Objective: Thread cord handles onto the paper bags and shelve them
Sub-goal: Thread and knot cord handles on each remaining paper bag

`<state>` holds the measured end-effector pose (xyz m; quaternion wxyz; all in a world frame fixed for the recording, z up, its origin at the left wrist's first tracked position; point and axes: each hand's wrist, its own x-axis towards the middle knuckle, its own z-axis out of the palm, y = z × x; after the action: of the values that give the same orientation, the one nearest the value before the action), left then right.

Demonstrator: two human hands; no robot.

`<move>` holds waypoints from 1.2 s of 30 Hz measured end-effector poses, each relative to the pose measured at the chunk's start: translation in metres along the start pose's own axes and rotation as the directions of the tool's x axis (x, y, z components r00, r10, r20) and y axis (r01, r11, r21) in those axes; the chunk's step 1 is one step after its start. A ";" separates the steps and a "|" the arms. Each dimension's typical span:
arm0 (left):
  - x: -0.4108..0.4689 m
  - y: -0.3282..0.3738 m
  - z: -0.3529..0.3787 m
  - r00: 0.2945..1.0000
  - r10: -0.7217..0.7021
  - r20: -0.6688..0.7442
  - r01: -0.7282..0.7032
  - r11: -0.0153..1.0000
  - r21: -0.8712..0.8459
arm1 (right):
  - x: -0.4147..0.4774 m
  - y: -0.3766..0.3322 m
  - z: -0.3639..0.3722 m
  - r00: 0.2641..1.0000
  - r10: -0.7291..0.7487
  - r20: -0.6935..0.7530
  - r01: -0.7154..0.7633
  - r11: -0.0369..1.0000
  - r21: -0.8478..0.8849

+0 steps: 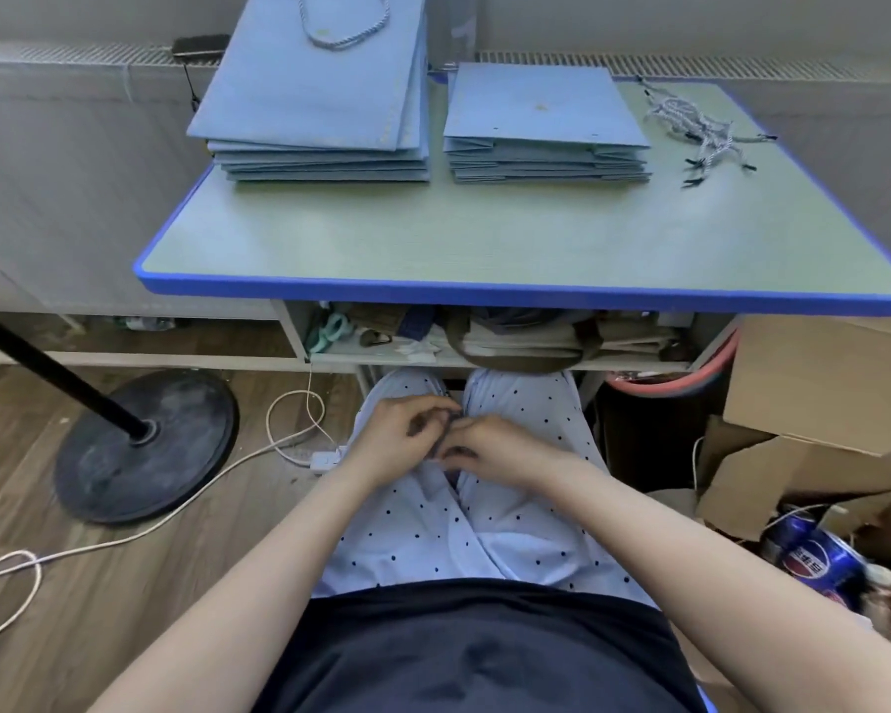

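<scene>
Two stacks of flat blue paper bags lie at the back of the table. The left stack has a grey cord handle on its top bag. The right stack shows bare holes and no handle. Loose grey cords lie in a heap at the table's back right. Both hands are down on my lap, below the table's front edge. My left hand and my right hand meet fingertip to fingertip and pinch a small dark thing between them; what it is stays unclear.
The table has a blue rim, with a cluttered shelf under it. A round black stand base and white cables lie on the floor at left. Cardboard boxes and blue cans crowd the right.
</scene>
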<state>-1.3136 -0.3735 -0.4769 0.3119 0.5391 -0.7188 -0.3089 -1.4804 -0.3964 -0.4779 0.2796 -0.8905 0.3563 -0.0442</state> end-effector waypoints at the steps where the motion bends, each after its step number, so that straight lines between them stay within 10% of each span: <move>1: 0.000 0.004 -0.001 0.999 -0.044 0.010 0.045 0.995 -0.092 | 0.000 -0.001 -0.008 0.995 -0.028 -0.097 0.033 0.998 0.056; 7: 0.001 0.030 -0.001 0.989 -0.130 0.068 0.147 0.893 -0.425 | -0.015 -0.027 -0.077 0.802 0.060 -0.594 0.164 0.934 0.316; 18: 0.077 0.146 -0.084 0.958 0.177 -0.224 -0.248 0.906 -0.343 | -0.017 -0.055 -0.217 0.628 0.247 -0.738 0.509 0.586 0.630; 31: 0.290 0.160 -0.127 0.926 0.347 -0.150 -0.322 0.932 0.167 | 0.018 0.036 -0.388 0.392 0.408 -0.825 0.542 0.622 0.565; 36: 0.318 0.140 -0.131 0.984 0.150 -0.093 -0.090 0.881 0.465 | 0.033 0.076 -0.387 0.380 0.524 -0.762 0.444 0.620 0.647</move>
<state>-1.3641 -0.6633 -0.2503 0.2390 0.5703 -0.7823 -0.0758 -1.6093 -0.6433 -0.1974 0.3883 -0.4736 0.4136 -0.6737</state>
